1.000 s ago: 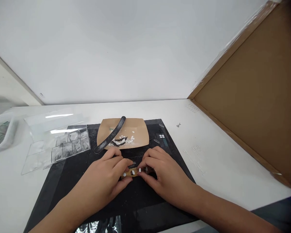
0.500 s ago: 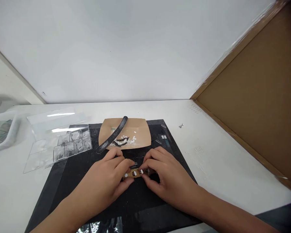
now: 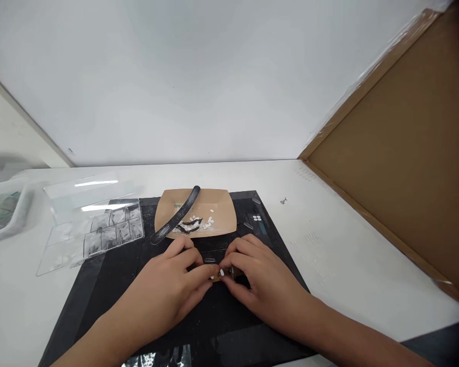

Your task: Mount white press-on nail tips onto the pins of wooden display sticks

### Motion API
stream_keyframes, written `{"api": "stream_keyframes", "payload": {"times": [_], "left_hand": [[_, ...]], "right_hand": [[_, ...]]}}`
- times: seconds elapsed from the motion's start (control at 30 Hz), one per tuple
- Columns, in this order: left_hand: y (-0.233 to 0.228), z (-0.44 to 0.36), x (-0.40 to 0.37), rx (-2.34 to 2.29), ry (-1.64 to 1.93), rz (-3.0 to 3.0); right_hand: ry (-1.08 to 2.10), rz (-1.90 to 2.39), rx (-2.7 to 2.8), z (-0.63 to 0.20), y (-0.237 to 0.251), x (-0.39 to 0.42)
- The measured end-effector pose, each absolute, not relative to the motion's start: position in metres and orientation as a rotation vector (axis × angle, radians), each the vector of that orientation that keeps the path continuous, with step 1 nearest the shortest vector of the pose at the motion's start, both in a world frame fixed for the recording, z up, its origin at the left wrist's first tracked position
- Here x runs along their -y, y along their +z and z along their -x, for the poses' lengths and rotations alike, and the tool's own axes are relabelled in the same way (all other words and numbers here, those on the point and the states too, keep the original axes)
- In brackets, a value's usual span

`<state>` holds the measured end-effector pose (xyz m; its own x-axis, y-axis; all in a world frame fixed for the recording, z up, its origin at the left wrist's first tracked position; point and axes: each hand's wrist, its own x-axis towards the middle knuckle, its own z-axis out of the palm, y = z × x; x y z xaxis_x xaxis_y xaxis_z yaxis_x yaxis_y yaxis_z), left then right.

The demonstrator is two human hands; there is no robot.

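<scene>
Since the earlier pictures the left hand (image 3: 172,285) has closed in toward the right hand (image 3: 258,278), so that the small tan wooden strip with white nail tips stuck on it (image 3: 217,275), which then showed three white dots and most of its length, now shows only a short bit with one or two dots between the fingertips. The strip sits at the middle of the black work mat (image 3: 110,285), at 6 o'clock from the brown square paper tray (image 3: 224,206). Its long axis runs from 9 to 3 o'clock, nearly level, the ends hidden under the fingers. Both hands pinch it narrowly, thumb against forefinger, one from each end, fingertips almost touching each other.

In the tray lie white flakes and dark scraps (image 3: 193,224), and a long black curved nail file (image 3: 176,214) rests across its 8 o'clock corner, pointing from 7 to 1 o'clock. At 9 o'clock from the tray stands a clear plastic compartment box (image 3: 107,229) with its lid open, partly on the mat, partly on the white tabletop (image 3: 329,214). A brown cardboard panel (image 3: 405,153) leans at 3 o'clock.
</scene>
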<state>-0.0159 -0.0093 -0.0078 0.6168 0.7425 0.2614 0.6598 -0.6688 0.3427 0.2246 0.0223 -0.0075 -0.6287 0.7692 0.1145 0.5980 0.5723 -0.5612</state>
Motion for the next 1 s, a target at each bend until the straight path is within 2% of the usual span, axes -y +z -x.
{"api": "stream_keyframes", "payload": {"times": [0.73,1.0], "left_hand": [[-0.0102,0.0196,0.0058,-1.108,0.666,-2.651],[-0.0080,0.0166,0.0053,-1.087,0.984,-2.460]], "right_hand": [[0.702,1.124,2.477,-0.2242,-0.0042,-0.0222],[0.699,1.068,2.477,-0.2256,-0.0045,-0.0253]]}}
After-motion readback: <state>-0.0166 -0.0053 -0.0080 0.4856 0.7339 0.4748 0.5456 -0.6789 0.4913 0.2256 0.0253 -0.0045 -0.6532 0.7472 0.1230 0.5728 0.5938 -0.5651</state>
